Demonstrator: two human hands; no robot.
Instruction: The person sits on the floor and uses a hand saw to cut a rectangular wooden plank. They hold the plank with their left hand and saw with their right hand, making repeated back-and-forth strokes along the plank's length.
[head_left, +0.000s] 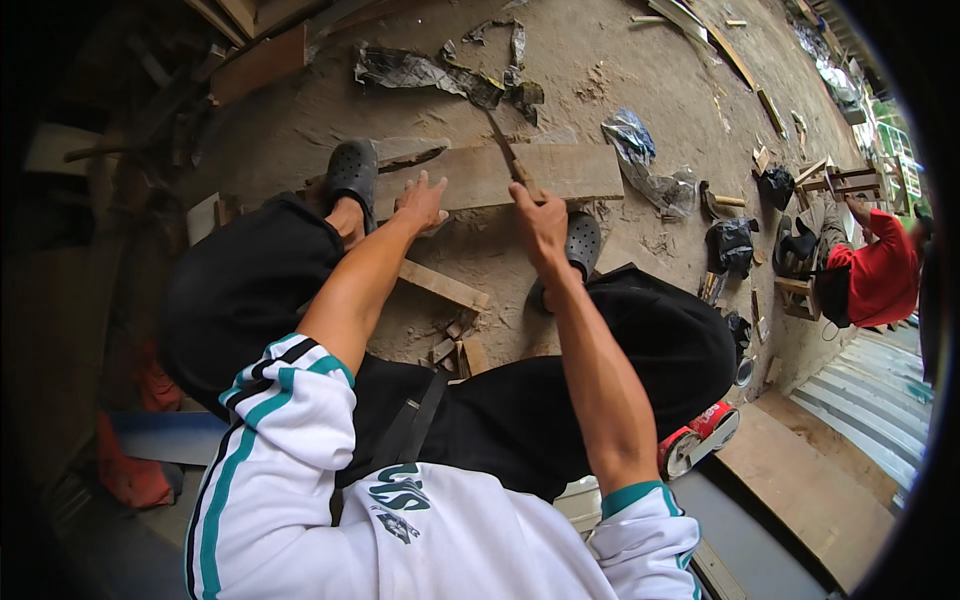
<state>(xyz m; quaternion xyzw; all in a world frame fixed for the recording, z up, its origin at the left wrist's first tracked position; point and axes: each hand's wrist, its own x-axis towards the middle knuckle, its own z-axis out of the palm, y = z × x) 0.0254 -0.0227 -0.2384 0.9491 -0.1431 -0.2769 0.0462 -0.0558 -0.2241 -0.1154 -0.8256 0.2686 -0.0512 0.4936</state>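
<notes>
A long wooden plank (575, 172) lies crosswise in front of me, near my feet. My left hand (421, 203) rests on its left part with the fingers spread. Closed round a wooden handle, my right hand (541, 222) grips a long-bladed tool (501, 142). Its narrow dark blade points away from me across the plank, seen nearly edge-on. Whether the blade touches the wood, I cannot tell. A grey clog (352, 172) is on my left foot at the plank's left part. The other grey clog (582, 243) is just below the plank, beside my right wrist.
A shorter wood piece (445, 285) and several offcuts (470, 352) lie between my legs. Crumpled plastic (640, 165) is right of the plank, torn sheeting (420, 72) beyond it. Red cans (700, 438) stand by my right knee. A person in red (880, 268) sits far right.
</notes>
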